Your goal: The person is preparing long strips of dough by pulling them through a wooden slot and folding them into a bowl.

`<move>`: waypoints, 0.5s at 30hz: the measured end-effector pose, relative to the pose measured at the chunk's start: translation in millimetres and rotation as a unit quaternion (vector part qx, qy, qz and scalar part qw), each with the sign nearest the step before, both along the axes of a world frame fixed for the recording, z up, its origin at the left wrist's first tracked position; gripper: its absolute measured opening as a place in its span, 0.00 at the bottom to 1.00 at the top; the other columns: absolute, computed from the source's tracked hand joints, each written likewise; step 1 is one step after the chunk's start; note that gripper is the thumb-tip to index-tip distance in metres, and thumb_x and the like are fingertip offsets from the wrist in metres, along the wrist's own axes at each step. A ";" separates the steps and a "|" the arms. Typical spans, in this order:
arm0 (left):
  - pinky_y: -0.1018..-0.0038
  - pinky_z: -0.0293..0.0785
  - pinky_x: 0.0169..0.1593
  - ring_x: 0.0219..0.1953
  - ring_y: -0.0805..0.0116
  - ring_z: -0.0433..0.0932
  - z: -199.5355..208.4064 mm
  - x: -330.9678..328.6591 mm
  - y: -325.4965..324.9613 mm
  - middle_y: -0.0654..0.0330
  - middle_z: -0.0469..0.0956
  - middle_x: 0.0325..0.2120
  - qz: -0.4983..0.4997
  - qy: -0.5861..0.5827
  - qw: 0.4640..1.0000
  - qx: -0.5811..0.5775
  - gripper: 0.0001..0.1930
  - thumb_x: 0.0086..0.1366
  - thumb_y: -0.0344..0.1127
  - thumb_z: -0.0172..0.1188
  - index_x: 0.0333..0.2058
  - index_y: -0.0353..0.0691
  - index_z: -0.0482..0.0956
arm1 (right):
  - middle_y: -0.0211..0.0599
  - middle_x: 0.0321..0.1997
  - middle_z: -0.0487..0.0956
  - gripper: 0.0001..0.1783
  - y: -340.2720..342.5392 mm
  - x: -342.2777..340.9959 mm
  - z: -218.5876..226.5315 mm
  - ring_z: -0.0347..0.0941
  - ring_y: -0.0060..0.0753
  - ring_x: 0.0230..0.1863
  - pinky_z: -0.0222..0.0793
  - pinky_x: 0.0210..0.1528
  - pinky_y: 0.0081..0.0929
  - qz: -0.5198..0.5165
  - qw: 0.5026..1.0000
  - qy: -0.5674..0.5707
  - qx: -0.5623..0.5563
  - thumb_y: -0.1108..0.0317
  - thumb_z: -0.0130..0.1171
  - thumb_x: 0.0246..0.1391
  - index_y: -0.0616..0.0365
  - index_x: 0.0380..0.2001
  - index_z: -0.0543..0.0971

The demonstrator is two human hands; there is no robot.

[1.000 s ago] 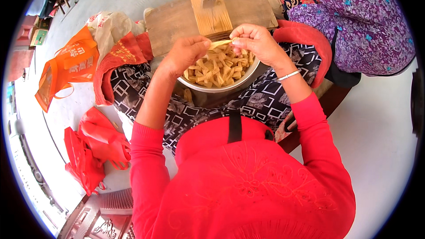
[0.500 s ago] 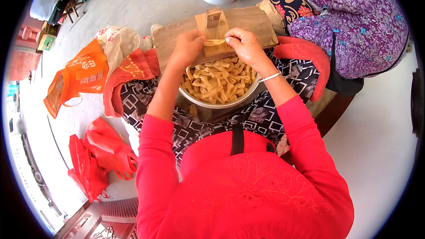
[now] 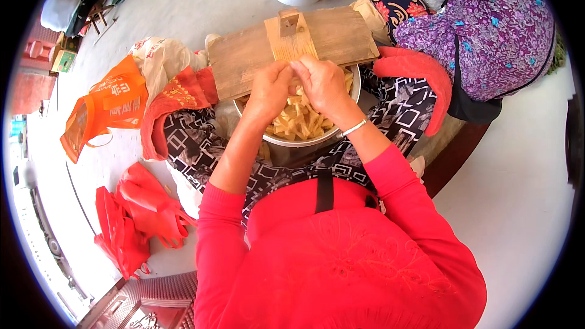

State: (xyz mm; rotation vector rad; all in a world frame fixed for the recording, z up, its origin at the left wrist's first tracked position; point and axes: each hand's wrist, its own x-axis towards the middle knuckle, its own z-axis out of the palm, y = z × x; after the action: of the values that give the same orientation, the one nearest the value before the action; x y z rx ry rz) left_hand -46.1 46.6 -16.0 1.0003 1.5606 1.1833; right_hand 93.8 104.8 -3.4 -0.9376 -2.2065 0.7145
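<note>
The left hand (image 3: pixel 270 89) and right hand (image 3: pixel 325 85) are meeting mid-frame, fingers curling together, contents hidden, above yellow pieces (image 3: pixel 298 122); upper left, an orange bag (image 3: pixel 105 102) is showing pale printed characters.

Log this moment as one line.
left hand | right hand | hands: together above bowl, grip hidden | bowl: tan pieces inside | wooden board: far side
</note>
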 end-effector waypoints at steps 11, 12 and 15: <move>0.83 0.60 0.25 0.23 0.83 0.65 -24.1 0.0 -24.4 0.70 0.71 0.19 -0.035 -0.020 0.997 0.071 0.16 0.69 0.41 0.53 0.31 0.34 0.79 | 0.23 0.19 0.71 0.14 -24.7 35.2 11.4 0.59 0.14 0.16 0.57 0.21 0.15 0.259 0.679 0.209 -0.655 0.65 0.51 0.63 0.63 0.44 0.80; 0.84 0.59 0.25 0.22 0.84 0.63 -16.7 13.2 -32.3 0.71 0.69 0.18 -0.005 -0.095 0.993 0.063 0.15 0.70 0.41 0.51 0.33 0.34 0.78 | 0.24 0.21 0.73 0.14 -28.0 32.2 7.1 0.59 0.13 0.16 0.57 0.21 0.13 0.260 0.674 0.279 -0.632 0.65 0.52 0.63 0.62 0.44 0.80; 0.86 0.56 0.25 0.22 0.85 0.60 13.7 35.5 -53.7 0.73 0.66 0.21 0.022 -0.140 0.983 0.115 0.13 0.72 0.37 0.48 0.41 0.34 0.76 | 0.28 0.27 0.77 0.13 -32.6 25.3 10.1 0.67 0.15 0.20 0.66 0.25 0.15 0.161 0.798 0.307 -0.493 0.68 0.53 0.62 0.63 0.45 0.80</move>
State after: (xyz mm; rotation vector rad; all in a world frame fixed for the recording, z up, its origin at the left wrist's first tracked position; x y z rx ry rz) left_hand -10.6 -7.1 -2.2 0.9036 1.2494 1.4919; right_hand 119.1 72.1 6.7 -0.5904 -1.3215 2.1051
